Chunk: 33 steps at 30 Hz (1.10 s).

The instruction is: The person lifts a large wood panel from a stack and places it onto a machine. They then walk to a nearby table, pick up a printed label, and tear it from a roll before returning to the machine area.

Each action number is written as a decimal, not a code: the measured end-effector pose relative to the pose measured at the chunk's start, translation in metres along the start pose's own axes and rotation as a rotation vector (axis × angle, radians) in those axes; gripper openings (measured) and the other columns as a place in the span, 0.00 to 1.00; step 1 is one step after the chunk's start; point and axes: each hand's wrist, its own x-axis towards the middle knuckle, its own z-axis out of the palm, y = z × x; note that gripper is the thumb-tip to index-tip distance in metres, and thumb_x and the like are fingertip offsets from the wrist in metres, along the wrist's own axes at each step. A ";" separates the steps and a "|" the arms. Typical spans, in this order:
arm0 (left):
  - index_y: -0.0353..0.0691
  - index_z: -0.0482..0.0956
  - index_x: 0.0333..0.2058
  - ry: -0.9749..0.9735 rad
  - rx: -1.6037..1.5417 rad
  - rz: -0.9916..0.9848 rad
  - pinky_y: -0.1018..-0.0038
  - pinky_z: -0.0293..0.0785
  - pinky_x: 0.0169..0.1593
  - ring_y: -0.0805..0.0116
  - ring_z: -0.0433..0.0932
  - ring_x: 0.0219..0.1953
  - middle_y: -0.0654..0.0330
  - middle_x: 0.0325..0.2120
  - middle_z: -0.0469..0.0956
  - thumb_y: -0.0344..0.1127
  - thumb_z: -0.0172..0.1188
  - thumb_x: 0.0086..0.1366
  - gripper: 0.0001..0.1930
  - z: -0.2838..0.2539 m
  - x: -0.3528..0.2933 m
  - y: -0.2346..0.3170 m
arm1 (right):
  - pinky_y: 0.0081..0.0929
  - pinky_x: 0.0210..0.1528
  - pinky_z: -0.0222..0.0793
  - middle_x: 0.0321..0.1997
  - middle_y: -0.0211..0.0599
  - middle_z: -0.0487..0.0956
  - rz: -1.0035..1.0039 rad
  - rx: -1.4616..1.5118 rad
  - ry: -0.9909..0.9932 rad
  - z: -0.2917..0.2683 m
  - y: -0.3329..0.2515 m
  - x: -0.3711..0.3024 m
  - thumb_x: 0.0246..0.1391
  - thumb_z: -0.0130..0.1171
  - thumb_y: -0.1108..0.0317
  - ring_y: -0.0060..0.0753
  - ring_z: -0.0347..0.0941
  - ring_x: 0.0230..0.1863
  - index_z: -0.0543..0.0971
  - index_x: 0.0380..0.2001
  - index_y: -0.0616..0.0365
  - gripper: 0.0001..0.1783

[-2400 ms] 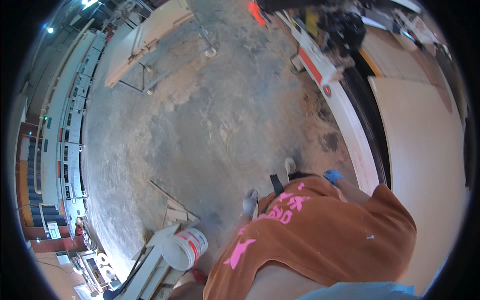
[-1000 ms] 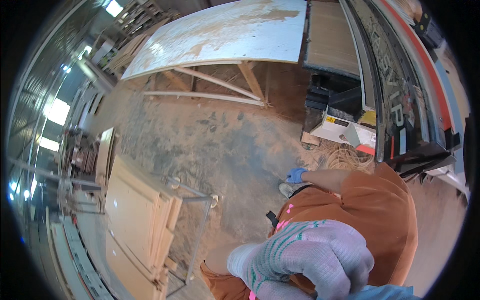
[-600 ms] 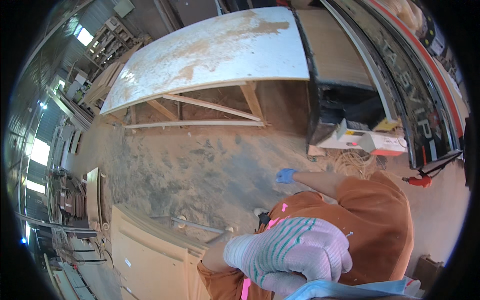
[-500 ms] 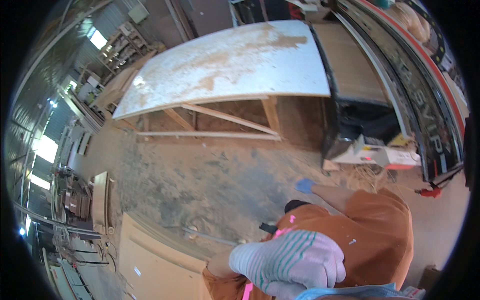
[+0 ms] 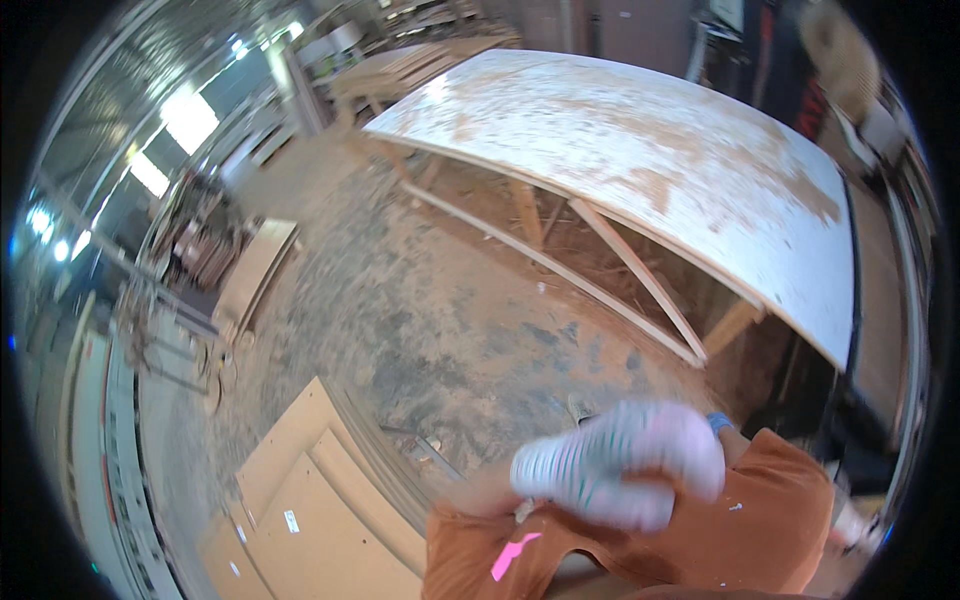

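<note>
Standing ahead, the dusty white surface (image 5: 560, 105) could shed grit if bumped; the stacked boards (image 5: 335, 505), lower left, could slide if nudged. The left hand (image 5: 615, 465) curls, thumb and fingers apart; the right hand (image 5: 718, 423), mostly hidden, I cannot tell.

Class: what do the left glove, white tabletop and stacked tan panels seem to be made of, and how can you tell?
Left glove: soft matt fabric, probably knitted, by its bands and stripes, though blurred.
White tabletop: coated board, perhaps laminate, given the glare near its left end.
Stacked tan panels: probably wooden board, judging by flat, matt faces.
</note>
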 end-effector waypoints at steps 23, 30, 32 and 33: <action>0.39 0.72 0.47 1.787 -0.056 -1.637 0.73 0.69 0.41 0.67 0.75 0.39 0.56 0.42 0.75 0.39 0.50 0.65 0.15 -0.411 -0.616 -0.221 | 0.34 0.44 0.69 0.37 0.46 0.79 -0.486 0.389 0.082 -0.488 -0.673 0.401 0.53 0.53 0.54 0.42 0.75 0.40 0.79 0.36 0.58 0.18; 0.41 0.72 0.46 1.847 0.071 -1.268 0.75 0.70 0.36 0.68 0.75 0.37 0.59 0.42 0.75 0.39 0.49 0.66 0.14 -0.712 -0.672 -0.189 | 0.29 0.38 0.68 0.30 0.36 0.78 -0.399 0.726 0.181 -0.576 -0.750 0.511 0.54 0.56 0.58 0.28 0.69 0.31 0.78 0.34 0.62 0.15; 0.41 0.72 0.46 1.945 0.027 -1.023 0.75 0.71 0.34 0.69 0.75 0.36 0.60 0.42 0.75 0.39 0.48 0.66 0.13 -0.804 -0.675 -0.195 | 0.29 0.41 0.68 0.32 0.37 0.79 -0.403 0.859 0.241 -0.611 -0.785 0.560 0.53 0.56 0.60 0.28 0.71 0.34 0.78 0.35 0.61 0.15; 0.44 0.72 0.46 1.993 -0.004 -0.898 0.74 0.71 0.32 0.69 0.74 0.34 0.61 0.38 0.75 0.39 0.52 0.64 0.13 -0.842 -0.674 -0.202 | 0.28 0.42 0.68 0.34 0.37 0.79 -0.352 0.896 0.262 -0.634 -0.799 0.583 0.52 0.56 0.61 0.29 0.71 0.36 0.78 0.36 0.61 0.14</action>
